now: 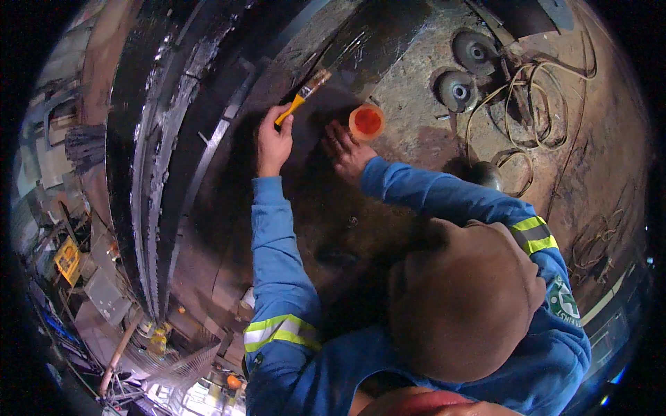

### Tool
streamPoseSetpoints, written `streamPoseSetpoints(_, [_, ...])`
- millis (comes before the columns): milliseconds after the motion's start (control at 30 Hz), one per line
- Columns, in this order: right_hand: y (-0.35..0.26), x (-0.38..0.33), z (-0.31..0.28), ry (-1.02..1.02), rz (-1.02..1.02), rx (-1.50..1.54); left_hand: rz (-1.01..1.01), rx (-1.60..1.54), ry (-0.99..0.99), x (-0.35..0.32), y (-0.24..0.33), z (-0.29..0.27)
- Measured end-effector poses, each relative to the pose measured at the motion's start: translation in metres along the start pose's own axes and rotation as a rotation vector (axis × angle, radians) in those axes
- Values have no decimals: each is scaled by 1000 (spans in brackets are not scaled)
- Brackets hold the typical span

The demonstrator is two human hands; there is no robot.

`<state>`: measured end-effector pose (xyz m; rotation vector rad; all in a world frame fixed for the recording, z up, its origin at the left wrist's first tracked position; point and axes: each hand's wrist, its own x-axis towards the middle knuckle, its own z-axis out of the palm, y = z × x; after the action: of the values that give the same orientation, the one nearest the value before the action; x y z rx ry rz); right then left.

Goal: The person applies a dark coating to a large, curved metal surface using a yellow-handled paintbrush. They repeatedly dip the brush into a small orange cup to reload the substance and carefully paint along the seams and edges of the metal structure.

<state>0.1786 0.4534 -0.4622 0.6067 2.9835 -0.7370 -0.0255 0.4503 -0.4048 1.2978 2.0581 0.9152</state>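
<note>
My left hand [275,143] is closed round the yellow handle of a paintbrush [297,104]. The bristles point up and to the right, away from me, and look reddish-brown near the tip. My right hand [349,154] lies with its fingers spread, close against the near left side of a small round cup [366,123]. Whether it touches the cup I cannot tell. Bright orange-red liquid, perhaps paint, shows inside the cup. Both arms wear blue sleeves with reflective bands.
Long dark steel beams [142,173] with glossy patches run along the left. Two dark round discs [456,91] and a looped tan cable [510,104] lie on the ground at the far right. A brown rounded cloth shape [465,298] blocks the lower right. Clutter fills the lower left.
</note>
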Motion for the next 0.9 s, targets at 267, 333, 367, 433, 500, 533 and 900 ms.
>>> streamPoseSetpoints(267, [-5,9,-16,-9,-71,-56,-83,170,24,27,21,5])
streamPoseSetpoints(333, [0,5,-9,-17,-60,-44,-68,105,28,7,10,2])
streamPoseSetpoints(367, [3,-1,-11,-34,-60,-89,-98,80,10,-3,11,0])
streamPoseSetpoints(433, [0,0,-12,-20,-74,-112,-77,13,62,-9,16,-12])
streamPoseSetpoints(500, [-2,5,-8,21,-58,-84,-58,-10,80,7,27,-10])
streamPoseSetpoints(533, [0,7,3,-33,-40,-43,-35,-30,89,20,36,-4])
streamPoseSetpoints(900, [0,1,-10,45,-39,-22,-32,-3,87,22,43,10])
